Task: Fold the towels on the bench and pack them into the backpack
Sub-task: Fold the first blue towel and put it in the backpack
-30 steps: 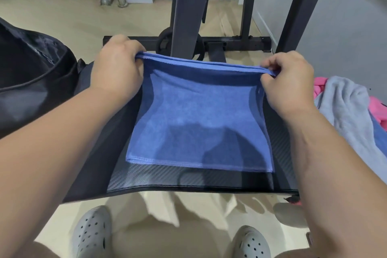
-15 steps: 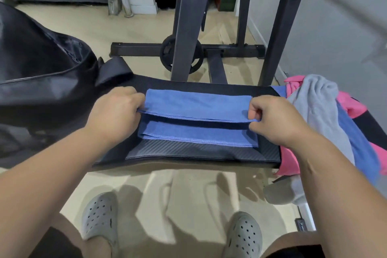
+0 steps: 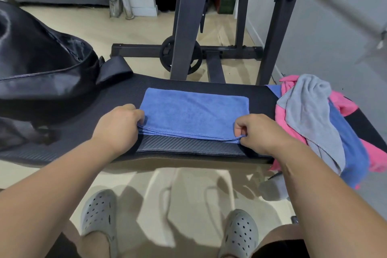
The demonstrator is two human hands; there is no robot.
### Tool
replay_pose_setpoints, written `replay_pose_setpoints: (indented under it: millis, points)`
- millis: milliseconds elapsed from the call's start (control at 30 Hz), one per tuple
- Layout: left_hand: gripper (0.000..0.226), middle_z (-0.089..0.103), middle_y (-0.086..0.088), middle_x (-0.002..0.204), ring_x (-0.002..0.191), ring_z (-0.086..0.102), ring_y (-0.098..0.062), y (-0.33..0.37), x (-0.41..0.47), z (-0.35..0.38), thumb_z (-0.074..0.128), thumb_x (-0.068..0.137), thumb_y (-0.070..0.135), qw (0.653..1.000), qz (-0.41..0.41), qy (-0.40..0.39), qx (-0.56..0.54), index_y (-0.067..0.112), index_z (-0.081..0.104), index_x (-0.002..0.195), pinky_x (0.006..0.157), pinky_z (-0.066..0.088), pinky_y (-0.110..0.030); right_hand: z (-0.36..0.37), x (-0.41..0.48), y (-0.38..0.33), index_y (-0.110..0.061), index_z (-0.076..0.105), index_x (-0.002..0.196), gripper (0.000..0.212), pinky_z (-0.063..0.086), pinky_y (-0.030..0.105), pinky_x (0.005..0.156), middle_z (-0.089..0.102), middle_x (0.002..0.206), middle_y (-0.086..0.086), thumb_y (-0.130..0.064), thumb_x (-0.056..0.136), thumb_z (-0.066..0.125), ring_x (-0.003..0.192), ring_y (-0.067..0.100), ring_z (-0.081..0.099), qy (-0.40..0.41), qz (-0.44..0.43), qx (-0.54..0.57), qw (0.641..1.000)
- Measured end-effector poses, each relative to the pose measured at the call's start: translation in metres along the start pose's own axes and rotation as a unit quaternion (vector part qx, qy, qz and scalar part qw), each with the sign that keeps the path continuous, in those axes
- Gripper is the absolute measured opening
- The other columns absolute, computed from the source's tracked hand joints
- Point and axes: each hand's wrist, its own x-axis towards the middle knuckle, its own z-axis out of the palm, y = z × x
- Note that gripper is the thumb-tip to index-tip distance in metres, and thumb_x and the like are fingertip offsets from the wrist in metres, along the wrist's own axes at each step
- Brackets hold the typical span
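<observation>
On the bench [image 3: 188,148], my left hand [image 3: 117,128] and right hand [image 3: 259,132] each pinch a near corner of the folded blue towel [image 3: 194,111]. The fold looks finished, I judge; next it wants lifting whole, layers together, into the backpack [image 3: 41,69] at my left

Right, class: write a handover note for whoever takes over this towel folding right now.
Left hand pinches the near left corner of the blue towel; right hand pinches the near right corner.
The towel lies folded in layers on the bench. The backpack is at the left end, the pile of towels at the right.
Done: this towel's folds so far.
Left: pack it, then fold and pack the pile.
</observation>
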Motion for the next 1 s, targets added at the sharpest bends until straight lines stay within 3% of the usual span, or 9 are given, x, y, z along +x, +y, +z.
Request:
replay_pose_setpoints:
  millis: [100, 167, 300, 400, 500, 600, 700, 900, 1000]
  points:
    - [0.018, 0.053, 0.007, 0.081, 0.079, 0.057, -0.024, 0.006, 0.005, -0.014, 0.06, 0.077, 0.013, 0.997, -0.027, -0.068, -0.005, 0.027, 0.057, 0.068, 0.062, 0.042, -0.031, -0.007, 0.001, 0.0, -0.029, 0.065, 0.077, 0.014, 0.053, 0.033, 0.074, 0.062, 0.08, -0.011, -0.018, 0.074, 0.073, 0.082, 0.016, 0.059, -0.054, 0.012, 0.001, 0.998]
    - [0.016, 0.057, 0.008, 0.076, 0.075, 0.056, -0.021, 0.01, 0.011, -0.025, 0.064, 0.077, 0.025, 0.997, -0.044, -0.065, -0.017, 0.026, 0.059, 0.062, 0.063, 0.046, -0.032, -0.012, 0.002, -0.001, -0.029, 0.066, 0.078, 0.02, 0.054, 0.032, 0.074, 0.062, 0.08, -0.012, -0.04, 0.071, 0.081, 0.079, 0.011, 0.059, -0.056, 0.033, 0.012, 0.998]
    - [0.012, 0.057, 0.002, 0.08, 0.082, 0.056, -0.026, 0.024, 0.025, -0.03, 0.062, 0.086, 0.034, 0.996, -0.04, 0.044, -0.067, 0.023, 0.065, 0.081, 0.068, 0.045, -0.036, -0.011, 0.015, -0.013, -0.03, 0.068, 0.089, 0.038, 0.052, 0.037, 0.083, 0.065, 0.096, -0.009, -0.066, 0.077, 0.066, 0.097, 0.017, 0.06, 0.134, 0.015, 0.044, 0.99]
    - [0.037, 0.063, -0.006, 0.109, 0.104, 0.056, -0.034, 0.044, 0.039, -0.018, 0.057, 0.09, 0.044, 0.997, -0.021, 0.047, -0.059, 0.019, 0.067, 0.115, 0.084, 0.049, -0.044, 0.003, 0.03, -0.033, -0.025, 0.059, 0.137, 0.061, 0.039, 0.042, 0.107, 0.051, 0.144, 0.004, -0.065, 0.093, 0.049, 0.132, 0.028, 0.044, 0.165, -0.012, 0.006, 0.986]
    - [0.066, 0.044, -0.01, 0.153, 0.139, 0.04, -0.034, 0.068, 0.048, 0.005, 0.043, 0.091, 0.059, 0.999, -0.011, -0.027, -0.035, 0.02, 0.049, 0.144, 0.111, 0.033, -0.05, 0.029, 0.046, -0.047, -0.028, 0.022, 0.16, 0.078, 0.006, 0.049, 0.125, 0.005, 0.17, 0.003, -0.072, 0.096, 0.025, 0.156, 0.026, 0.005, 0.073, -0.006, -0.048, 0.996]
    - [0.081, -0.001, -0.001, 0.169, 0.155, -0.001, -0.027, 0.084, 0.049, 0.033, 0.027, 0.094, 0.07, 0.993, -0.035, -0.11, 0.0, 0.026, 0.011, 0.16, 0.122, 0.004, -0.058, 0.05, 0.06, -0.036, -0.032, 0.003, 0.162, 0.093, -0.009, 0.056, 0.123, -0.01, 0.17, 0.001, -0.082, 0.084, 0.006, 0.156, 0.026, -0.012, 0.052, 0.024, -0.073, 0.996]
    - [0.085, -0.016, 0.002, 0.168, 0.154, -0.015, -0.027, 0.089, 0.047, 0.043, 0.016, 0.092, 0.073, 0.989, -0.058, -0.134, 0.0, 0.027, -0.005, 0.16, 0.122, -0.005, -0.058, 0.052, 0.067, -0.025, -0.034, 0.003, 0.161, 0.099, -0.009, 0.057, 0.122, -0.007, 0.17, 0.002, -0.086, 0.076, 0.001, 0.156, 0.026, -0.011, 0.076, 0.039, -0.074, 0.994]
    - [0.089, -0.015, 0.001, 0.168, 0.154, -0.014, -0.027, 0.091, 0.05, 0.039, 0.018, 0.089, 0.076, 0.986, -0.069, -0.148, -0.02, 0.026, -0.004, 0.16, 0.122, -0.006, -0.058, 0.048, 0.071, -0.023, -0.035, 0.001, 0.161, 0.092, -0.01, 0.056, 0.122, -0.011, 0.17, 0.001, -0.084, 0.084, 0.014, 0.155, 0.024, -0.014, 0.063, 0.031, -0.071, 0.995]
    - [0.079, 0.014, -0.006, 0.168, 0.154, 0.01, -0.027, 0.08, 0.048, 0.029, 0.039, 0.093, 0.067, 0.985, -0.08, -0.061, -0.141, 0.023, 0.027, 0.157, 0.123, 0.01, -0.054, 0.044, 0.072, -0.024, -0.035, -0.002, 0.161, 0.092, -0.012, 0.058, 0.121, -0.014, 0.169, 0.002, -0.084, 0.086, 0.015, 0.155, 0.025, -0.017, 0.042, 0.039, -0.086, 0.995]
